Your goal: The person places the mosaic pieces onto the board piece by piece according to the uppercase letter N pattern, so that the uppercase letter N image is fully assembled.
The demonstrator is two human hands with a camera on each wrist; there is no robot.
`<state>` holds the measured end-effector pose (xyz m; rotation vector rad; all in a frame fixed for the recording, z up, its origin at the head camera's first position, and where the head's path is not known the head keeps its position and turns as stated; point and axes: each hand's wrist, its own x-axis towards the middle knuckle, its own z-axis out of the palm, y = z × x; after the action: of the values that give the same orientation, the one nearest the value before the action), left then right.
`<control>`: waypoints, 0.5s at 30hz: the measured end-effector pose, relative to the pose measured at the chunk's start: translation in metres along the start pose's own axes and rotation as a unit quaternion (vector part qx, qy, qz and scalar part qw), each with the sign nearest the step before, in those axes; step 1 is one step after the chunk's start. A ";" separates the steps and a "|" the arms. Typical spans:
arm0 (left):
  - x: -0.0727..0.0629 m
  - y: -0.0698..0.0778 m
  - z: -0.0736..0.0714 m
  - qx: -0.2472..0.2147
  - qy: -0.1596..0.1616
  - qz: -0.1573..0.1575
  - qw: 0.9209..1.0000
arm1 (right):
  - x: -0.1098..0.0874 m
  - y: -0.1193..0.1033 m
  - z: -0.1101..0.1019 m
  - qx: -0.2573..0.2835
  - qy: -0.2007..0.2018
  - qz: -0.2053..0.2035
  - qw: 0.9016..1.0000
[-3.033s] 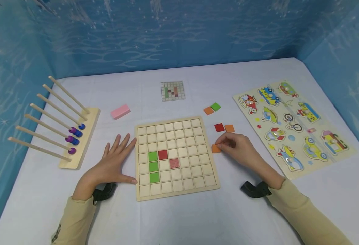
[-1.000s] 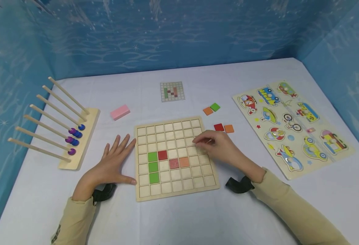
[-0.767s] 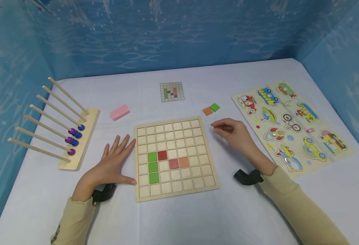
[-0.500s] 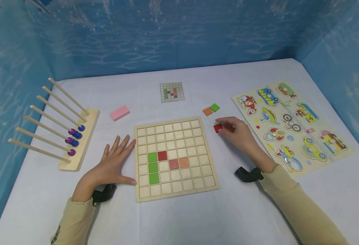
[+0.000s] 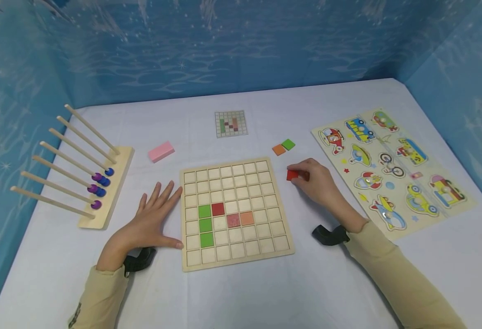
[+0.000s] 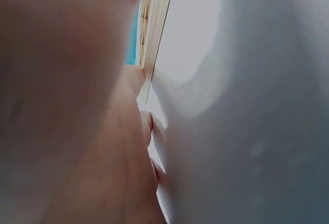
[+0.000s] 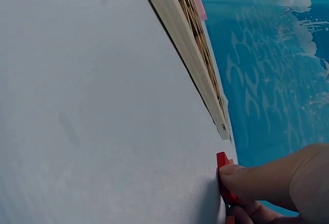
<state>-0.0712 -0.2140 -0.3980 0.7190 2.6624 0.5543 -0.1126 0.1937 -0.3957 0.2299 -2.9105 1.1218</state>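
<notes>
From the head camera I see my right hand [image 5: 317, 183] pinching a red tile [image 5: 292, 175] between thumb and fingers, tilted up, just beside the right edge of the board [image 5: 237, 250]. My left hand [image 5: 150, 226] lies on the table [image 5: 241, 297] with fingers spread and nothing in its grasp, thumb and index fingertip at the board's left edge. In the board I count three green tiles [image 5: 206, 225] in a column, a darker red tile [image 5: 218, 209] right of the top one, then, a row lower, a pale red tile [image 5: 233, 220] with an orange tile [image 5: 247, 218] beside it. Beyond the board lie a pattern card [image 5: 230, 123], a pink block [image 5: 161, 151] and a loose pair [image 5: 288, 144], one orange, one green. The peg stand [image 5: 111, 196] is at left, the puzzle [image 5: 389, 180] at right.

On the left wrist camera the hand blurs across the left side, the board's edge ahead of it; its full pose I cannot tell here.

On the right wrist camera my thumb presses the red tile, low at right, near the board's corner; I cannot tell whether the tile touches the table.
</notes>
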 end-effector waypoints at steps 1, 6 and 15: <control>0.000 0.000 0.000 0.000 0.000 0.000 1.000 | 0.000 0.000 0.000 0.000 0.000 -0.001 1.000; 0.000 0.000 0.000 0.000 0.000 -0.001 1.000 | -0.001 0.000 0.001 0.007 0.005 -0.011 1.000; 0.000 -0.002 0.002 0.000 0.000 -0.002 1.000 | -0.002 -0.003 -0.004 0.032 0.009 -0.025 0.999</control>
<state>-0.0712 -0.2149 -0.4003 0.7151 2.6629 0.5524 -0.1104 0.1941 -0.3909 0.2890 -2.8398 1.2032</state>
